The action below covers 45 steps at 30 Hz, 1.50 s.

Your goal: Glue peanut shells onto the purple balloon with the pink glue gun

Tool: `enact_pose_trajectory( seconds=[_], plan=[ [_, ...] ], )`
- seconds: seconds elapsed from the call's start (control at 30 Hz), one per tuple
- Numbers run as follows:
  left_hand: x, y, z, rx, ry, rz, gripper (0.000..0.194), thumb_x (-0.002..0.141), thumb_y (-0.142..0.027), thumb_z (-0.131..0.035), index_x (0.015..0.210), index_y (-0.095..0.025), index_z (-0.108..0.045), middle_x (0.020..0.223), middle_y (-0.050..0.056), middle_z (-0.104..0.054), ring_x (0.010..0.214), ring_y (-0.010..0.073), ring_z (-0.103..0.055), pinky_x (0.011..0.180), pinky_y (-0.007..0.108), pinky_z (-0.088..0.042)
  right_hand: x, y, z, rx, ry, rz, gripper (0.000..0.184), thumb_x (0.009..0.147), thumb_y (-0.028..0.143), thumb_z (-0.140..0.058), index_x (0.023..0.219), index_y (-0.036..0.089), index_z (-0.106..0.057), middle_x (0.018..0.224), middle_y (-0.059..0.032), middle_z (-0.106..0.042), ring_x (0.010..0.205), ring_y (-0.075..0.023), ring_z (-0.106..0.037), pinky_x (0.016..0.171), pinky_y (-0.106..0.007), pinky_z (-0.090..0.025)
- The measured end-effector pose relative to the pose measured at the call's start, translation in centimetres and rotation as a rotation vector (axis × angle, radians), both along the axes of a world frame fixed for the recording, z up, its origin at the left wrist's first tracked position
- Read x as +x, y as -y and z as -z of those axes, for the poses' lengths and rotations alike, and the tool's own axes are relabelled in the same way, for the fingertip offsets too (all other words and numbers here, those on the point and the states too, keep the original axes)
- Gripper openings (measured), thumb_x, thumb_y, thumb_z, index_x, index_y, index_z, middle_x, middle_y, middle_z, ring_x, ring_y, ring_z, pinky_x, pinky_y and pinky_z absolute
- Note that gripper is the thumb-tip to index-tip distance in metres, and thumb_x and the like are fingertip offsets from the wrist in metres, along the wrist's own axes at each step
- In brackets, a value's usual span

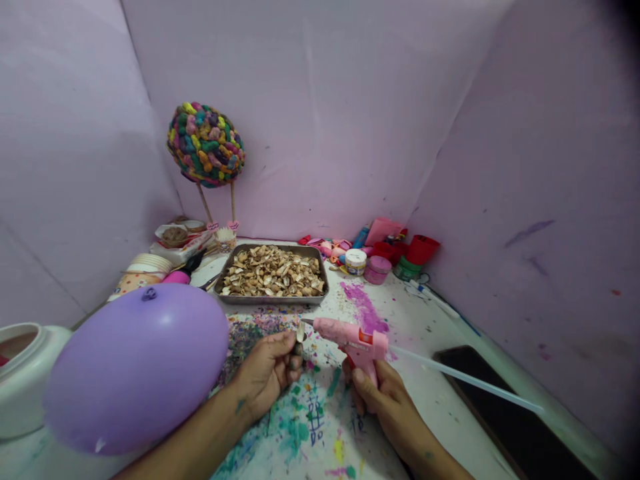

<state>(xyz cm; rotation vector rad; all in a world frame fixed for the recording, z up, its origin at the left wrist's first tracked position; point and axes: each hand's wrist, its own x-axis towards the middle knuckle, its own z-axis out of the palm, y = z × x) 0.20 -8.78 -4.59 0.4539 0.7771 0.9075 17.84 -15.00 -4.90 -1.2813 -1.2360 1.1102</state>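
Observation:
My left hand [273,370] pinches a peanut shell [301,332] between thumb and fingers over the paint-stained table [310,400]. In my right hand [380,393] is a pink hot glue gun [350,337], its nozzle pointing left at the shell. Whether the tip touches the shell I cannot tell. A long clear glue stick [465,380] sticks out of the gun's back. Behind my hands lies a metal tray [273,301] full of peanut shells [273,270]. To the left of my left hand rests an inflated purple balloon [140,373].
A colourful shell-covered ball [206,145] stands on sticks at the back left. Paper cups [143,270] and a white jar [30,387] are at left. Paint jars [377,270] and red cups [423,249] line the back right. A dark phone-like slab [500,407] lies at right.

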Motion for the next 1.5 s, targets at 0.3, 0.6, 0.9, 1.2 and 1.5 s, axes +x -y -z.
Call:
enact_pose_trajectory(
  seconds=[0.3,0.6,0.9,1.2,1.5],
  plan=[
    [-0.13,0.08,-0.17,-0.004,0.008,0.000,0.011,0.072,-0.009,-0.055,0.064,-0.013,-0.050,0.053,-0.002,-0.053,0.039,0.0054,-0.047,0.036,0.015,-0.034,0.09,0.03,0.00,0.008,0.025,0.012,0.038,0.073,0.054,-0.053,0.072,0.016,-0.053,0.049,0.0046,-0.044,0.046,-0.0098,-0.037,0.046,-0.023,-0.032],
    [-0.10,0.14,-0.38,-0.012,0.007,-0.005,0.012,0.072,-0.008,-0.055,0.063,-0.013,-0.049,0.052,-0.002,-0.051,0.039,0.0057,-0.047,0.036,0.015,-0.034,0.10,-0.08,0.43,0.014,0.019,0.031,0.038,0.073,0.053,-0.054,0.074,0.015,-0.055,0.048,0.0051,-0.043,0.045,-0.0094,-0.037,0.046,-0.023,-0.031],
    [-0.11,0.11,-0.36,-0.008,-0.001,-0.008,0.011,0.071,-0.009,-0.056,0.064,-0.013,-0.049,0.054,-0.001,-0.051,0.039,0.0056,-0.046,0.037,0.016,-0.033,0.17,-0.11,0.43,0.022,0.015,0.025,0.038,0.072,0.054,-0.054,0.074,0.016,-0.055,0.047,0.0051,-0.043,0.043,-0.0097,-0.036,0.044,-0.023,-0.030],
    [-0.15,-0.04,-0.25,-0.005,0.012,-0.005,0.011,0.072,-0.009,-0.054,0.064,-0.013,-0.048,0.056,0.000,-0.051,0.040,0.0056,-0.046,0.037,0.016,-0.032,0.34,-0.20,0.26,0.011,0.019,0.008,0.039,0.073,0.054,-0.053,0.075,0.015,-0.054,0.049,0.0054,-0.043,0.044,-0.0090,-0.037,0.044,-0.022,-0.031],
    [-0.24,-0.32,-0.30,0.029,0.010,-0.020,0.009,0.072,-0.009,-0.054,0.064,-0.013,-0.050,0.057,-0.001,-0.050,0.041,0.0054,-0.045,0.038,0.017,-0.033,0.02,0.15,0.03,0.019,-0.005,-0.034,0.035,0.072,0.052,-0.055,0.073,0.017,-0.054,0.049,0.0049,-0.043,0.045,-0.0098,-0.037,0.045,-0.022,-0.031]
  ],
)
